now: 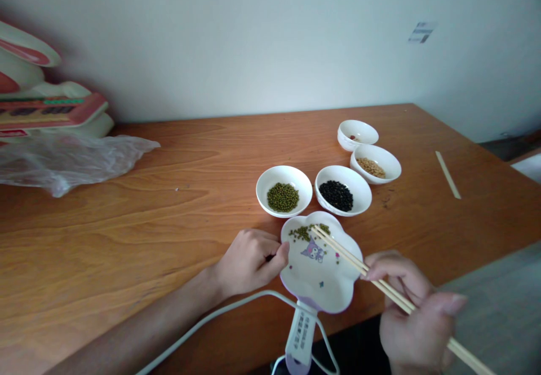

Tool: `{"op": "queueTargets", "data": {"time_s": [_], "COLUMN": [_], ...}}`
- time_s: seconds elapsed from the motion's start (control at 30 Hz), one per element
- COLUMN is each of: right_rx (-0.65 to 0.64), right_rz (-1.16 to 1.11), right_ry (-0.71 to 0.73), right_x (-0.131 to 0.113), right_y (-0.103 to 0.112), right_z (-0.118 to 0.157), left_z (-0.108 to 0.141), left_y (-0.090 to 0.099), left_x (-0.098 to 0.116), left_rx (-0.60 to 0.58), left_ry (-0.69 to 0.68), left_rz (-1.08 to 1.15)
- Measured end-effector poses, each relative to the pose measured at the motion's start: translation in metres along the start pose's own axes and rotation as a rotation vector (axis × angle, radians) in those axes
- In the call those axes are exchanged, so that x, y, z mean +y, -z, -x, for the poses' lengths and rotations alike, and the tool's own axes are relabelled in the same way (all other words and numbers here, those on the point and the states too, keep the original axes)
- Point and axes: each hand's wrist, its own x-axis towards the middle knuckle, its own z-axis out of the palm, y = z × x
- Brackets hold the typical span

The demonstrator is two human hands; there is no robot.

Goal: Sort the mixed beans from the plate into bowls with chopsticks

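A flower-shaped white dish (313,282) with a purple rim, a long handle and a cartoon print lies at the table's front edge. Mung beans (301,233) are scattered along its far side. My left hand (251,259) is closed at the dish's left rim, thumb on the edge and the other fingers curled, partly hidden. In my right hand (412,307) is a pair of wooden chopsticks (346,254), slanting over the dish with their tips among the beans. Just beyond stand a white bowl of mung beans (282,197) and a white bowl of black beans (337,195).
Farther back are a bowl of tan beans (372,167) and a bowl with a few reddish bits (354,138). A chopstick sleeve-like strip (448,175) lies right. Left are a plastic bag (84,158) and a toy keyboard (51,110). A white cable (211,313) crosses the handle.
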Motion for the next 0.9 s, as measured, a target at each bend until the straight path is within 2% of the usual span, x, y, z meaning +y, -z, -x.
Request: {"op": "queueTargets", "data": {"time_s": [0.13, 0.2, 0.27, 0.33, 0.43, 0.57, 0.67, 0.9], "right_rx": [0.020, -0.064, -0.085, -0.046, -0.006, -0.124, -0.203, -0.199], "right_rz": [-0.117, -0.158, -0.174, -0.155, -0.092, 0.039, 0.087, 0.110], "right_ry": [0.008, -0.008, 0.012, 0.042, 0.029, -0.003, 0.038, 0.059], "right_x": [-0.030, -0.038, -0.040, -0.033, -0.012, 0.017, 0.030, 0.036], "right_y": [-0.030, -0.042, -0.046, -0.039, -0.018, 0.005, 0.009, 0.008], "right_z": [-0.027, -0.037, -0.039, -0.033, -0.017, -0.003, 0.001, 0.002], "left_z": [-0.001, -0.001, 0.000, 0.000, 0.001, 0.001, 0.000, -0.001], "left_y": [0.000, 0.000, 0.000, 0.000, -0.001, -0.002, -0.001, 0.000], "left_x": [0.000, 0.000, 0.000, -0.001, -0.002, -0.002, -0.001, 0.000], "left_rx": [0.011, 0.017, 0.024, 0.029, 0.021, 0.017, 0.025, 0.028], "left_ry": [-0.029, -0.040, -0.041, -0.036, -0.032, -0.027, -0.021, -0.026], "left_rz": [0.012, 0.014, 0.011, 0.006, 0.000, -0.006, -0.010, -0.002]}}
